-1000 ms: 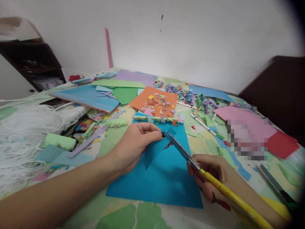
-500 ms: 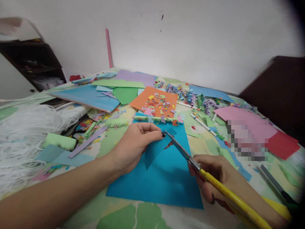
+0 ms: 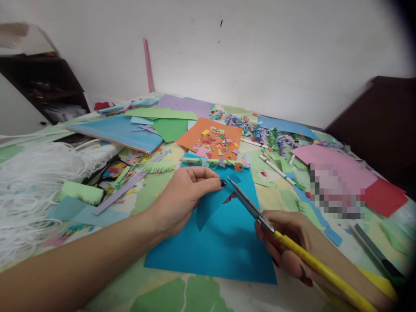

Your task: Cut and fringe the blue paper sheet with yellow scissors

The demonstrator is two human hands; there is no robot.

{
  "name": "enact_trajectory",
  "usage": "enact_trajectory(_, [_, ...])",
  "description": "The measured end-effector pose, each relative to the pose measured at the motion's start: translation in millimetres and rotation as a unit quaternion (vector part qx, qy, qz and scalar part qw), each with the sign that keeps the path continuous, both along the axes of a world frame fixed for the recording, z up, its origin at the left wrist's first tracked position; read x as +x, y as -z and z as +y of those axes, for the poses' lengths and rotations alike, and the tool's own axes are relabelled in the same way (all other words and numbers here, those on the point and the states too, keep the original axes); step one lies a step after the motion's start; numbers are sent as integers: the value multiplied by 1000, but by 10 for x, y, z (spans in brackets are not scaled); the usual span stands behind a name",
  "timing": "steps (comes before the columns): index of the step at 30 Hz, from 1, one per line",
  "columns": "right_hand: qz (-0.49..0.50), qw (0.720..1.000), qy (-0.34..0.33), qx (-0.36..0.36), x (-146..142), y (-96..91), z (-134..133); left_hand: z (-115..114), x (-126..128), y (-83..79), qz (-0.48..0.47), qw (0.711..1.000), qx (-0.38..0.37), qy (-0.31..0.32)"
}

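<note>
Between the thumb and fingers of my left hand (image 3: 182, 195) is a small piece of blue paper (image 3: 208, 210), its lower corner pointing down. My right hand (image 3: 302, 238) grips a pair of scissors (image 3: 248, 201) by long yellow handles. The blades reach up and left across the paper piece, their tips just right of my left thumb. How far the blades are apart is hard to see. Below both hands lies a larger bright blue sheet (image 3: 208, 258) on the patterned tablecloth.
An orange sheet (image 3: 191, 138) bears many paper scraps. Left are white cord (image 3: 29, 195) and a blue folder (image 3: 120, 130). Right lie a white marker (image 3: 276, 170), pink paper (image 3: 325, 158), red paper (image 3: 386, 197) and a dark-bladed tool (image 3: 373, 247). Curled paper strips (image 3: 260, 130) lie farther back.
The scissors have shifted slightly right and down, and my right hand's lower fingers have moved down and right. My left hand keeps its pinch on the paper piece, nearly still.
</note>
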State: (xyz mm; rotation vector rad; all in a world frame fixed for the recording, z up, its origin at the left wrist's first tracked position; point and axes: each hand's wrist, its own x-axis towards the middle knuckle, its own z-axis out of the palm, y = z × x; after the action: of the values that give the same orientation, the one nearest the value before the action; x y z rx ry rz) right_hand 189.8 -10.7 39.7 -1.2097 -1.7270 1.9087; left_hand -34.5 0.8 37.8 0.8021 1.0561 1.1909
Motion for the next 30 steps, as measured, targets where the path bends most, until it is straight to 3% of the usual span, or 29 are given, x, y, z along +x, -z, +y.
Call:
enact_trajectory(14, [10,999,10,-36,-1,33,4,-4,-9,10,-1,1000,0,-3])
enact_trajectory(30, [-25,999,38,-14,-8,10,8,4,-8,30,-4,1000,0,7])
